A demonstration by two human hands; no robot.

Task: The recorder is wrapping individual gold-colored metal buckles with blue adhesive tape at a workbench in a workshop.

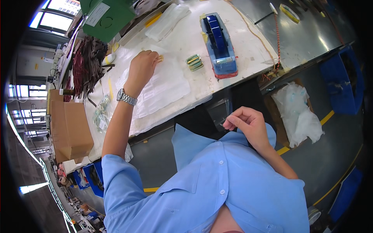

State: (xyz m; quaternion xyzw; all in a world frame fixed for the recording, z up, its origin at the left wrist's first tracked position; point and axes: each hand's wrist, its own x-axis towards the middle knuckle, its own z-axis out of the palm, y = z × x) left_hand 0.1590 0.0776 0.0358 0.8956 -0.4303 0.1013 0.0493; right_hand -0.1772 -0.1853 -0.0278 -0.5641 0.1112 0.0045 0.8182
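My left hand (140, 73), with a metal watch on the wrist, reaches over white sheeting (167, 85) on the table. Its fingers are closed at a small gold-coloured metal piece (160, 58), partly hidden by the fingertips. To the right lies a small stack of gold-coloured metal buckles (194, 62). Beside that stack stands a blue tape dispenser (223, 66) with a dark blue roll. My right hand (248, 123) is held in front of my body, below the table edge, thumb and fingers pinched on a piece of clear plastic film (227, 108).
A green box (107, 21) stands at the far left, near dark strips (87, 66) of material. Left of my arm are a clear bag (103, 112) and a cardboard box (72, 128). A carton holding white plastic (295, 112) is right of my right hand; a blue bin (338, 85) stands farther right.
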